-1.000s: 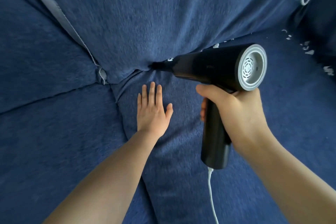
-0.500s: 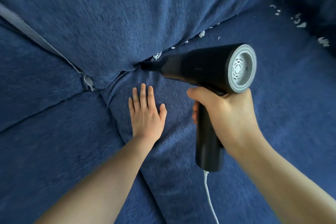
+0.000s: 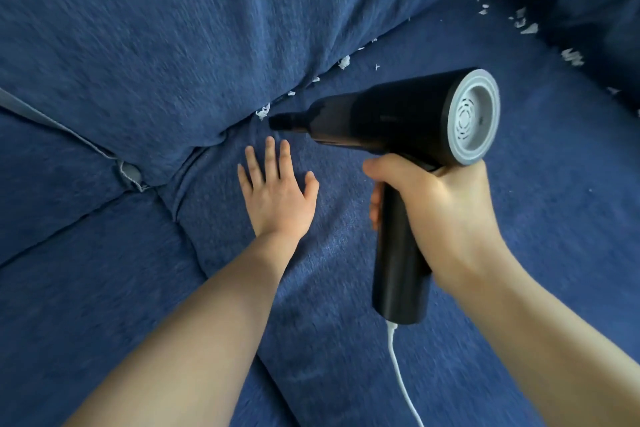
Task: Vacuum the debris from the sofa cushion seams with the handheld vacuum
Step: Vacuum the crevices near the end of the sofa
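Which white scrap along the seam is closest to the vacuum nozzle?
The white scrap just left of the vacuum nozzle tip, nearly touching it. The other bits lie farther right along the seam.

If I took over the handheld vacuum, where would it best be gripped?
Probably round the upright cylindrical handle of the handheld vacuum, from the cord side, as the right hand does; that keeps the narrow nozzle aimed at the seam.

Right hand point(image 3: 446, 215) wrapped round the handheld vacuum point(image 3: 398, 121), hiding the middle of its handle; fingertips out of sight behind it. White cord point(image 3: 401, 378) cut off by the bottom edge at six o'clock. Both forearms cropped at the bottom edge. White debris point(image 3: 530, 28) toward one o'clock too small and blurred to identify. Sofa fabric smeared at the edges.
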